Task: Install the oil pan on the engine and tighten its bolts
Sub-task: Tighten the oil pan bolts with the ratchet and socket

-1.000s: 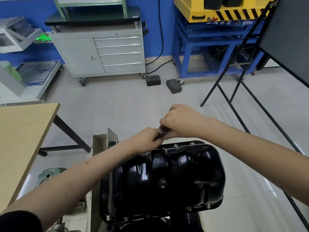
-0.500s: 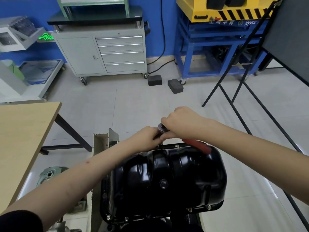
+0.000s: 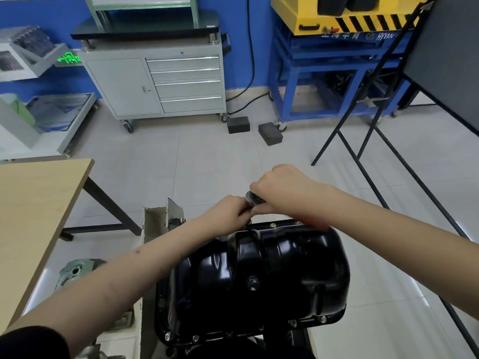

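A glossy black oil pan sits on the engine in front of me, with bolts along its near flange and far flange. Over the far edge stands a ratchet wrench with a metal head and a red handle. My right hand grips the ratchet at its head end. My left hand holds the socket shaft just below the head. The bolt under the socket is hidden by my fingers.
A wooden table stands at the left. A grey bracket of the engine stand rises left of the pan. Black stand legs cross the floor at the right. A grey drawer cabinet and two dark blocks are farther back.
The red handle has swung out from under my right forearm into sight, toward the right. Both hands have stayed at the ratchet head over the far flange.
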Available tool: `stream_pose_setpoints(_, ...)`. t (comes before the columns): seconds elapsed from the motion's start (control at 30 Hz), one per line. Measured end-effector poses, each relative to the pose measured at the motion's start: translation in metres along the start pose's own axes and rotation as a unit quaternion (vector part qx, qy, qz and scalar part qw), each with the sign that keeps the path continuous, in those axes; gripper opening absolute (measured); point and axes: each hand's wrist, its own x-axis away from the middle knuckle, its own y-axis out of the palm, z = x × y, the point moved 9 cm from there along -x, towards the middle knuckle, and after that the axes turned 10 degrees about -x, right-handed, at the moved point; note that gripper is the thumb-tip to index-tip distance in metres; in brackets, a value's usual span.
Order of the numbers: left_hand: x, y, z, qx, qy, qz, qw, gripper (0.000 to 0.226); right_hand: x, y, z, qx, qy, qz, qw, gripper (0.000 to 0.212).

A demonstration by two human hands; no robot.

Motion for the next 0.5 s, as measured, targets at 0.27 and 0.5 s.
stream_pose_setpoints(0.27, 0.0, 0.01, -0.01, 0.005, -0.032, -0.052, 0.998, 0.032, -0.004, -0.005, -0.013, 0.027, -0.059, 0.023, 0.998, 0.024)
stream_pose_setpoints(0.5, -0.001, 0.012, -0.01, 0.037, -0.046, -0.054, 0.997, 0.031, -0.003, 0.003, -0.011, -0.005, -0.044, 0.005, 0.999, 0.021)
